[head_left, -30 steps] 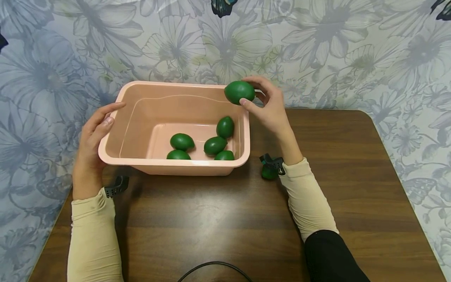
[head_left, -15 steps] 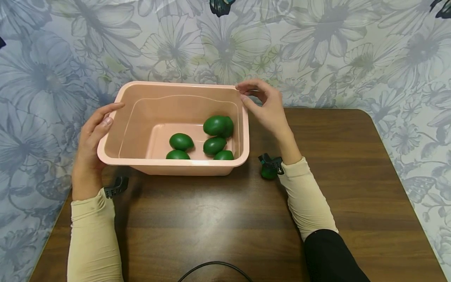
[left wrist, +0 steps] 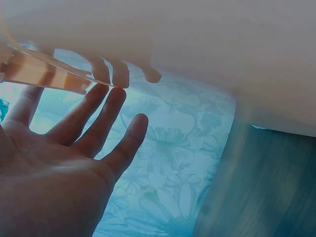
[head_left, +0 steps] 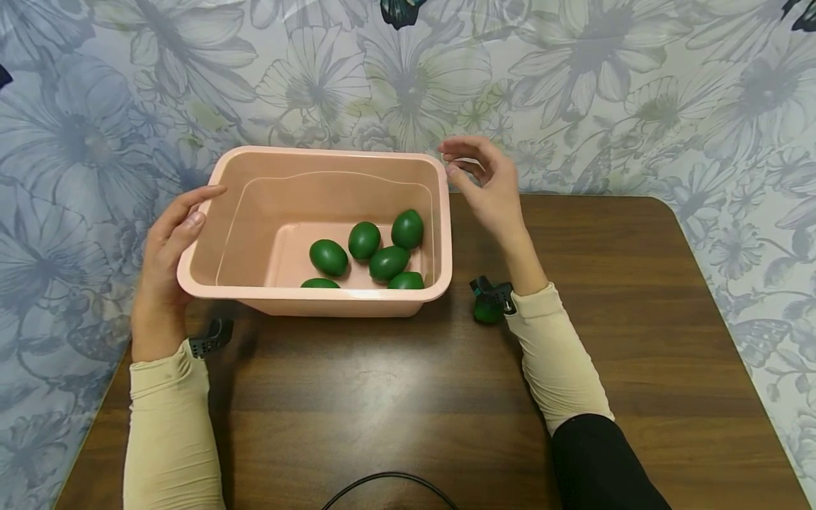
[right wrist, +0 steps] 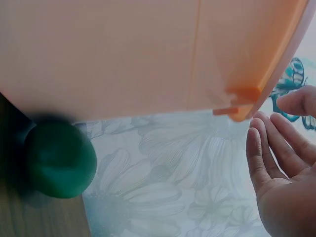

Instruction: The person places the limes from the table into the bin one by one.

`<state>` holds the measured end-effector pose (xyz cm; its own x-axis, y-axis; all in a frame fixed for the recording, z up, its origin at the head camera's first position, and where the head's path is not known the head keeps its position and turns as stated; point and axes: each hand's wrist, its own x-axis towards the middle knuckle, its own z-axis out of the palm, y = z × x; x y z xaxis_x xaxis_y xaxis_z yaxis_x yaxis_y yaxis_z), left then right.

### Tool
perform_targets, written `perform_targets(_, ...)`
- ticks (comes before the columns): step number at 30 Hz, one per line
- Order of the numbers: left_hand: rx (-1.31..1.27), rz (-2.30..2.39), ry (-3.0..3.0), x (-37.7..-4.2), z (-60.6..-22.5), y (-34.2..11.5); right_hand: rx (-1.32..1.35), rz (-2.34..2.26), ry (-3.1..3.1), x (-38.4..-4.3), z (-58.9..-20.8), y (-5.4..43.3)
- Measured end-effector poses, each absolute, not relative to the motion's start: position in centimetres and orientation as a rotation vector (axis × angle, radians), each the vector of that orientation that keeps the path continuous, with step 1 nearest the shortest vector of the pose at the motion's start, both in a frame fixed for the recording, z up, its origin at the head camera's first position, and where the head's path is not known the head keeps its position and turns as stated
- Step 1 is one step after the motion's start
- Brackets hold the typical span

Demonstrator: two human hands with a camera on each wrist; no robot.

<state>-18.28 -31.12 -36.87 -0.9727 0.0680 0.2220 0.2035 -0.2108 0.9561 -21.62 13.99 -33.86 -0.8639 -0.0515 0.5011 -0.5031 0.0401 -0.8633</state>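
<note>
A pink plastic basin [head_left: 338, 294] with an open top stands on the table in the head view, its inside facing me. My left hand [head_left: 167, 258] holds its left rim; in the left wrist view, that hand's fingers [left wrist: 118, 106] touch the basin's outer side. Several smooth green oval fruits, like limes or avocados, lie on its floor, one fruit [head_left: 364, 241] near the middle. The front wall partly hides two. My right hand [head_left: 487, 184] is beside the back right corner, holding nothing, fingers loosely bent. Another green fruit [right wrist: 61, 159] lies on the table, partly hidden by the right wrist camera in the head view.
The brown wooden table [head_left: 382, 397] extends in front of the basin and to its right. Behind it rises a wall with flower-patterned paper [head_left: 574, 92]. A black cable [head_left: 389, 474] curves at the front edge of the view.
My right hand has let go of a green fruit, which dropped into the basin and rolled left among the others. The hand then drew slightly back to the right. The left hand stays put.
</note>
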Motion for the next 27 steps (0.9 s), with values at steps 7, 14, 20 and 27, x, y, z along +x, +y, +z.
perform_targets(7,-0.3,-2.344,-1.922,-18.1,-36.7,-30.9,0.467,1.975,-1.928,-23.3,-35.9,15.3)
perform_targets(14,-0.335,-2.357,-1.908,-18.3,-37.0,-31.0,0.47,2.006,-1.945,-24.0,-37.1,16.4)
perform_targets(20,-0.351,-2.366,-1.9,-18.5,-37.0,-30.9,0.462,2.049,-1.929,-23.6,-37.8,17.5)
perform_targets(27,-0.408,-2.413,-1.849,-18.1,-36.8,-30.9,0.36,2.136,-1.903,-23.1,-38.9,19.2)
